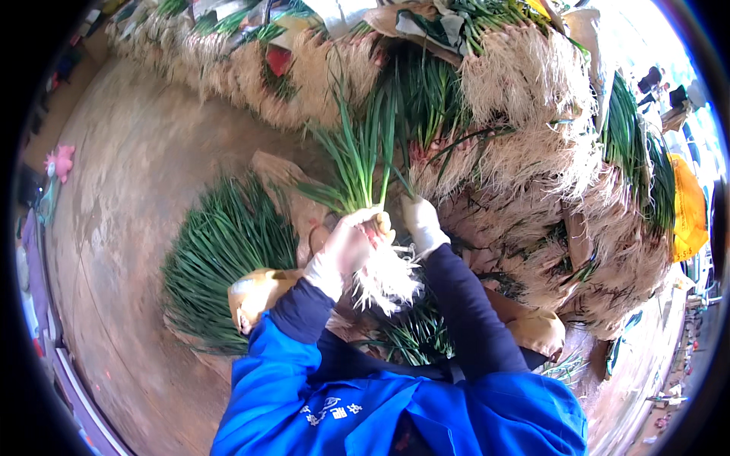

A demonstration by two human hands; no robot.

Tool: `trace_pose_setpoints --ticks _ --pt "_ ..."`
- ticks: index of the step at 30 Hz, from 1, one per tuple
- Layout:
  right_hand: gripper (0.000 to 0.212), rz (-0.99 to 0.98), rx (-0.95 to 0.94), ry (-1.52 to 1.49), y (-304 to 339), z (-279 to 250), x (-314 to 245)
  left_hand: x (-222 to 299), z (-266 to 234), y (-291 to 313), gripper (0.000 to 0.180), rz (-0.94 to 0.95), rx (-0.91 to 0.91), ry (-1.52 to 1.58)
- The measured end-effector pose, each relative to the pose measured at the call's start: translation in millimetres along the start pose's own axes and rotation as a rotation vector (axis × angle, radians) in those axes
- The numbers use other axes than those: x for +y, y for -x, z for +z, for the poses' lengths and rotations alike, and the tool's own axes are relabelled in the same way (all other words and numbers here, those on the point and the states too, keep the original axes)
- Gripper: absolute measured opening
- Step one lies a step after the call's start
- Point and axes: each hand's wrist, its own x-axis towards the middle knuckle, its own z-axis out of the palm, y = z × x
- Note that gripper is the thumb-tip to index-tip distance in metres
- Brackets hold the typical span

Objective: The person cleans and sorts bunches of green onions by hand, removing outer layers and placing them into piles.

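My left hand point(346, 245), in a pale glove, is wrapped round a bunch of green onions point(359, 163) just above their roots. The leaves fan upward and away from me, while the pale stringy roots point(386, 280) hang toward my lap. Just right of the bunch, my right hand point(423, 224), also in a light glove, has its fingers closed at the end of a thin green leaf point(401, 181). Its fingertips are partly hidden. A large pile of cut green leaves point(228, 262) lies beside my left arm.
Stacked green onions with roots facing out point(525, 83) form a bank ahead and to the right. Brown sacking point(277, 171) lies under the leaf pile. Bare floor point(114, 228) spreads to the left. A yellow bag point(688, 209) is at the far right, a pink toy point(59, 163) far left.
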Motion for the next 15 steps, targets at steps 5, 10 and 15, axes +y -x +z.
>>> trace_pose_setpoints --ticks 5,10,15 --pt "0.029 0.247 -0.519 -0.334 58 -37 29 5 -8 5 0.031 -0.179 -0.038 0.192" --pt "0.043 0.32 -0.37 -0.785 32 -85 -93 -8 -18 -12 0.022 -0.111 -0.027 0.207" --pt "0.04 0.116 -0.632 -0.968 49 -64 -91 5 -29 -7 0.025 -0.144 -0.306 0.172"
